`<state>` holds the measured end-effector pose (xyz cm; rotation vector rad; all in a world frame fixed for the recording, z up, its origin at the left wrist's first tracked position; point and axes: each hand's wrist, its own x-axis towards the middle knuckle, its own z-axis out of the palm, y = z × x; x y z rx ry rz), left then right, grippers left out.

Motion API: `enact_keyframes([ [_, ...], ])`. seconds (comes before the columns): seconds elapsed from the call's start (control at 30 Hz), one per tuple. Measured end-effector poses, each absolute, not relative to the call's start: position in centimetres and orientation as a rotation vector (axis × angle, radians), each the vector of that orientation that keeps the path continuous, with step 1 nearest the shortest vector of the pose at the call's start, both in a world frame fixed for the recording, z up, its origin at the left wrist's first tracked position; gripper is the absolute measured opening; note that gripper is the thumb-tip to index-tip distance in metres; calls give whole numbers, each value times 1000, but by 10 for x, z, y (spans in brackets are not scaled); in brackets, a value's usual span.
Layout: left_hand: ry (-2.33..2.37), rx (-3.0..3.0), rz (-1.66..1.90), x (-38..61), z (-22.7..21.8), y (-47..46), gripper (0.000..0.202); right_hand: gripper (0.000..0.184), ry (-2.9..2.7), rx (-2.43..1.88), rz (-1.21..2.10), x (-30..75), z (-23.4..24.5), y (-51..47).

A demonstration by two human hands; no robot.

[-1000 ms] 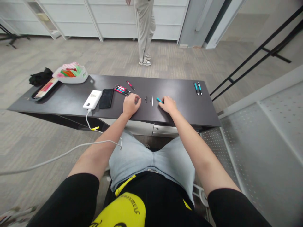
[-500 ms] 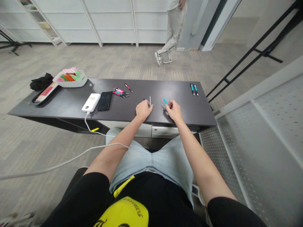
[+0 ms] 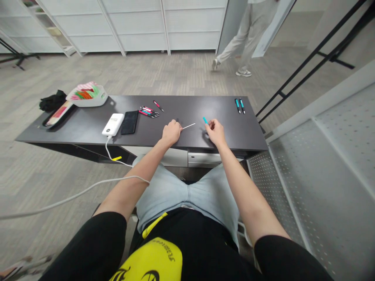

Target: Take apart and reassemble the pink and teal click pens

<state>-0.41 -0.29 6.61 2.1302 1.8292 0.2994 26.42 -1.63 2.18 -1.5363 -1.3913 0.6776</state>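
My left hand (image 3: pixel 171 132) is closed in a pinch on a thin white pen refill (image 3: pixel 189 125), which points right and slightly up, above the dark table (image 3: pixel 88 130). My right hand (image 3: pixel 215 132) is closed on a teal pen barrel (image 3: pixel 205 120) that sticks up from its fingers. The two hands are a short gap apart near the table's front edge. A small black pen part (image 3: pixel 177 120) lies just beyond my left hand.
A bunch of pink, black and teal pens (image 3: pixel 149 111) lies at mid table, with one pink pen (image 3: pixel 158 105) apart. Two teal pens (image 3: pixel 239 105) lie far right. A black phone (image 3: pixel 129 121), a white power bank (image 3: pixel 113 124) with cable, and a white basket (image 3: pixel 87 95) are left. A person (image 3: pixel 249 35) walks behind.
My left hand moved right to the white refill and picked it up, turning it sideways. My right hand lifted the teal barrel. The person behind walked to the right.
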Motion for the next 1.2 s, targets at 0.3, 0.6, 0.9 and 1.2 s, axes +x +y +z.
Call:
enact_keyframes([
  [0.3, 1421, 1749, 958, -50, 50, 13, 20, 36, -1538, -1404, 721, 266, 17, -14],
  [0.6, 1375, 1667, 1104, -50, 53, 10, 13, 28, -1675, -1278, 713, 272, 10, -10],
  [0.9, 1375, 1661, 1057, -36, 50, 6, 11, 25, -1695, -1278, 724, 273, 8, -10],
  [1.2, 1324, 1703, 1003, -11, 54, 5, 11, 33, -1733, -1270, 727, 273, 9, -9],
])
